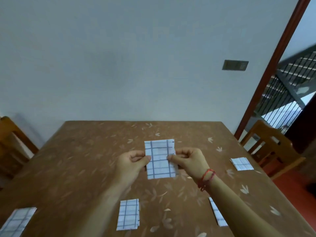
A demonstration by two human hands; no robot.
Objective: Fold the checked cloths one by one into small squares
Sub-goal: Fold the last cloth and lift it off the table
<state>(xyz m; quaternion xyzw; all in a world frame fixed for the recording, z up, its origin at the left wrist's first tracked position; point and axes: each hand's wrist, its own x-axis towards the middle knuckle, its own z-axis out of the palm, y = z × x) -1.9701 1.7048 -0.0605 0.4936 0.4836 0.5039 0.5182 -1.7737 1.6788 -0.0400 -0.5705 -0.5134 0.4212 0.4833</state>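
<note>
A white cloth with blue checks (pixel 159 159), folded into a narrow rectangle, is held up above the middle of the brown table (pixel 82 151). My left hand (pixel 134 161) pinches its left edge and my right hand (pixel 186 159) pinches its right edge, thumbs on the near face. Several other folded checked cloths lie flat on the table: one at the near centre (pixel 128 214), one at the near left corner (pixel 17 221), one at the right (pixel 242 163), and one partly hidden under my right forearm (pixel 218 214).
A wooden chair (pixel 271 151) stands at the table's right side and another (pixel 10 144) at the left. A plain wall lies behind the table, with a doorway and railing (pixel 287 93) at the right.
</note>
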